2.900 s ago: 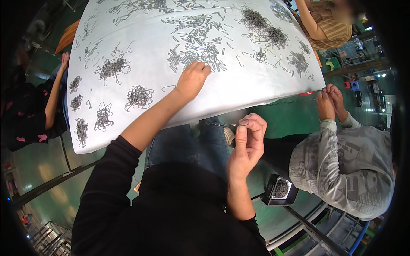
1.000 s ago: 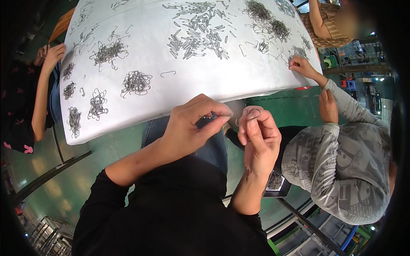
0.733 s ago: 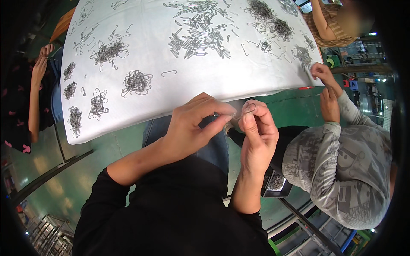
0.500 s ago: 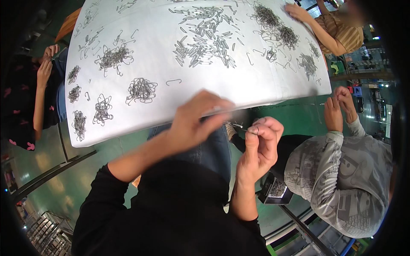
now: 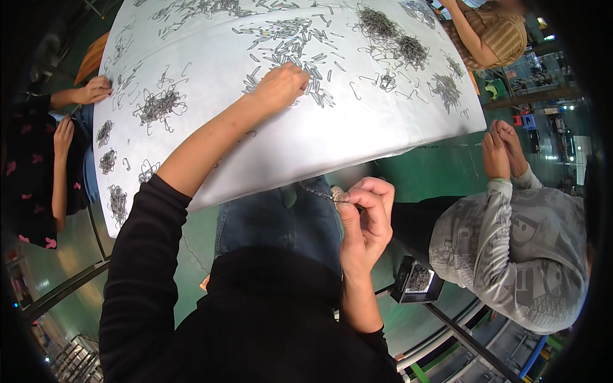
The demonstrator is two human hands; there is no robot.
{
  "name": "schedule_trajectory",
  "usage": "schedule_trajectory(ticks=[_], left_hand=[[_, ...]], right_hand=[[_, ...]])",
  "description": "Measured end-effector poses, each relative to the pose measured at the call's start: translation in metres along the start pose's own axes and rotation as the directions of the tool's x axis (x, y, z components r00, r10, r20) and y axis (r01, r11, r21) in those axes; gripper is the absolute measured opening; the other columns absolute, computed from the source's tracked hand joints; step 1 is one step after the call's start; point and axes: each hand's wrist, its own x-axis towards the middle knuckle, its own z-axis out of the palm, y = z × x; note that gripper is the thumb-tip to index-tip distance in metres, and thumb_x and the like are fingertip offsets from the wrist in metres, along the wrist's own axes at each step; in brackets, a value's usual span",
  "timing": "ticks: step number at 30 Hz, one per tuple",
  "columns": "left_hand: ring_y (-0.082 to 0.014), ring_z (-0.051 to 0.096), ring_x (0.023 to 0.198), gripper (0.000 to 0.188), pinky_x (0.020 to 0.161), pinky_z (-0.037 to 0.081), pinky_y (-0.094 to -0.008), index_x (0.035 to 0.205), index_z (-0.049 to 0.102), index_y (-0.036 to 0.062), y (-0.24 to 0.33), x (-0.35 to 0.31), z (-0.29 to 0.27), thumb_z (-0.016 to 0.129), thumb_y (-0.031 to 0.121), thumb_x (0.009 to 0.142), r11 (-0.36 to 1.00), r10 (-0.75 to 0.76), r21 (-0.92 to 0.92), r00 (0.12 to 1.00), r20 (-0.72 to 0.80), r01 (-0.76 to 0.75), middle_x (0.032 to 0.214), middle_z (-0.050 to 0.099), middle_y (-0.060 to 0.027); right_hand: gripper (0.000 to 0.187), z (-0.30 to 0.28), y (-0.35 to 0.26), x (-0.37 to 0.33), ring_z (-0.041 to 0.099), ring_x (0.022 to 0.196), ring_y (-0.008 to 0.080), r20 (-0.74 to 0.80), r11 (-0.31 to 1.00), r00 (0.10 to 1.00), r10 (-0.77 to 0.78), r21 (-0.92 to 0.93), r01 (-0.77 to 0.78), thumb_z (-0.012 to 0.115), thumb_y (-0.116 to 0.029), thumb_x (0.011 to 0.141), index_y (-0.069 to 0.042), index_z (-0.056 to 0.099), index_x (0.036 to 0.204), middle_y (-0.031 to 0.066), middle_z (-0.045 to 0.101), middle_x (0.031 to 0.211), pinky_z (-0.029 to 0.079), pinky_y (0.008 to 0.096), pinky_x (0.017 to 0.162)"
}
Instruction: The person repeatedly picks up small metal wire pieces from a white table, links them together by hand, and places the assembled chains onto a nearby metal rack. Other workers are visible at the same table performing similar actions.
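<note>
Left hand (image 5: 279,86) over metal pieces (image 5: 287,48), fingertips hidden (can't tell if gripping any); black sleeve (image 5: 143,242) cuts off a hook pile (image 5: 147,169). Right hand (image 5: 367,220) pinches thin dark wire (image 5: 342,202), ends unclear, beyond the table edge. Pieces: slim, grey, shiny, scattered on white tabletop (image 5: 364,131).

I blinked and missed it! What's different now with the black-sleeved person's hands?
The left hand moved away from beside the right hand, forward to the pile of slim silver metal pieces on the white-covered table; whether it grips one is hidden. The right hand still pinches a thin dark metal piece. The tangled dark wire heaps farther right stayed put.
</note>
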Motion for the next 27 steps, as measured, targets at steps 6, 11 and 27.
schedule_trajectory(ticks=[6, 11, 27], left_hand=[[-0.0184, 0.063, 0.089, 0.016, 0.077, 0.05, -0.0314, 0.099, 0.066, 0.0033, 0.05, -0.031, -0.026, 0.068, 0.008, 0.083, 0.887, -0.193, -0.451, 0.968, -0.16, 0.102, 0.088, 0.068, -0.0053], [-0.0097, 0.064, 0.085, 0.013, 0.073, 0.048, -0.0238, 0.098, 0.067, 0.001, 0.126, -0.086, -0.071, 0.067, 0.009, 0.088, 0.305, -0.28, -0.92, 0.946, 0.161, 0.247, 0.093, 0.07, -0.0048], [-0.0084, 0.062, 0.078, 0.009, 0.064, 0.048, -0.0228, 0.091, 0.07, 0.0028, 0.163, -0.116, -0.083, 0.069, 0.002, 0.082, 0.436, -0.275, -0.9, 0.955, -0.108, 0.024, 0.096, 0.068, -0.0045]], right_hand=[[0.007, -0.002, 0.004, -0.002, 0.051, 0.08, 0.0153, 0.034, 0.996, 0.999, -0.002, -0.084, 0.005, 0.069, -0.003, 0.081, -0.001, 0.065, 0.086, 0.0063, 0.051, 0.094, 0.044, 0.0266, 0.069], [0.008, -0.002, 0.011, -0.002, 0.051, 0.08, 0.0155, 0.013, 0.995, 0.998, 0.067, -0.074, -0.066, 0.07, -0.006, 0.081, -0.002, 0.065, 0.086, 0.006, 0.052, 0.094, 0.043, 0.0261, 0.069], [0.01, 0.0, 0.013, 0.008, 0.053, 0.084, 0.0168, 0.031, 0.99, 0.999, 0.038, -0.14, -0.033, 0.072, -0.007, 0.079, -0.003, 0.066, 0.086, 0.0053, 0.054, 0.093, 0.044, 0.028, 0.072]])
